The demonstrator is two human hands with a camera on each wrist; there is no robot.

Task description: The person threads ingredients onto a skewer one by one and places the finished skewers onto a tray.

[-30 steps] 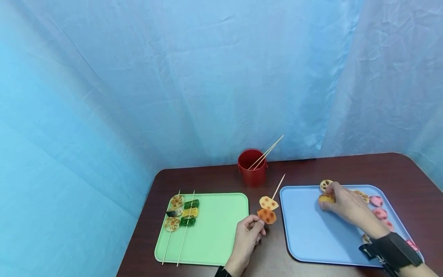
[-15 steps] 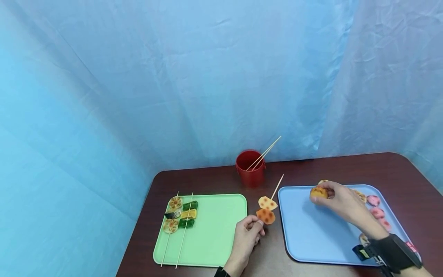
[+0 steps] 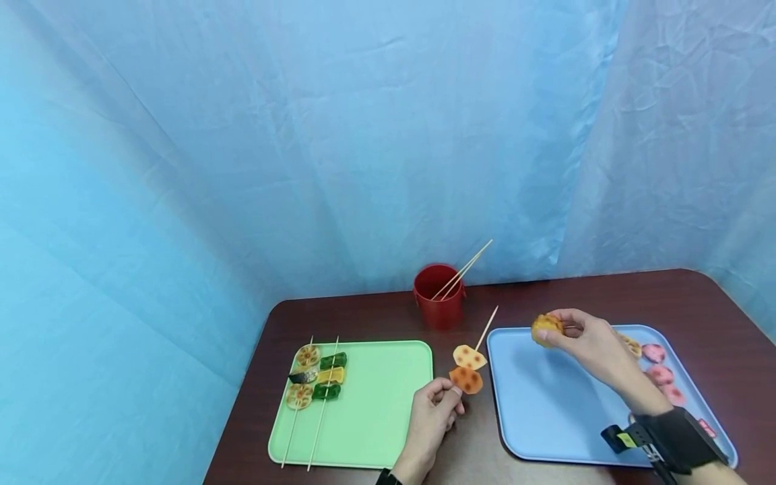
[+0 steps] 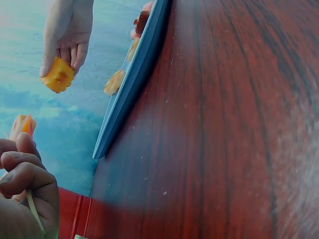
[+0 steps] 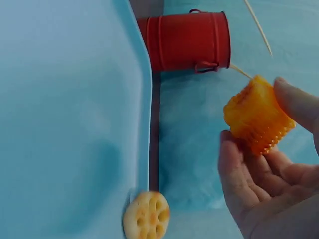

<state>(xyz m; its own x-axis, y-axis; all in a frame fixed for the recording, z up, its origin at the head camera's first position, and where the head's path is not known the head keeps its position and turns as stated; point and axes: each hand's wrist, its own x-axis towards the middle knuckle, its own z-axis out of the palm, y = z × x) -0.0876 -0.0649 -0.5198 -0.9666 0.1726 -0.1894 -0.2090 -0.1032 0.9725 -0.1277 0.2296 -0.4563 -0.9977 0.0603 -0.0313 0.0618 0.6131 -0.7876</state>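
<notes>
The right hand (image 3: 597,347) grips a yellow corn piece (image 3: 547,330) between thumb and fingers, raised over the far edge of the blue tray (image 3: 545,411), near its far left corner. The left hand (image 3: 429,417) pinches a pointed stick (image 3: 487,328) in the gap between the two trays; an orange slice (image 3: 466,380) sits on it just above the fingertips, a pale slice (image 3: 469,357) touching it further up. Along the blue tray's right edge lie pink pieces (image 3: 659,374), with a lotus slice (image 3: 632,345) by the far edge. Near that tray's near right corner is a red label (image 3: 707,428), apparently lettered in white, too small to read. Two loaded skewers (image 3: 330,374) lie along the left edge of the green tray (image 3: 388,391). A red bucket (image 3: 439,313) holding two bare sticks (image 3: 469,267) stands by the table's (image 3: 521,303) far edge.
</notes>
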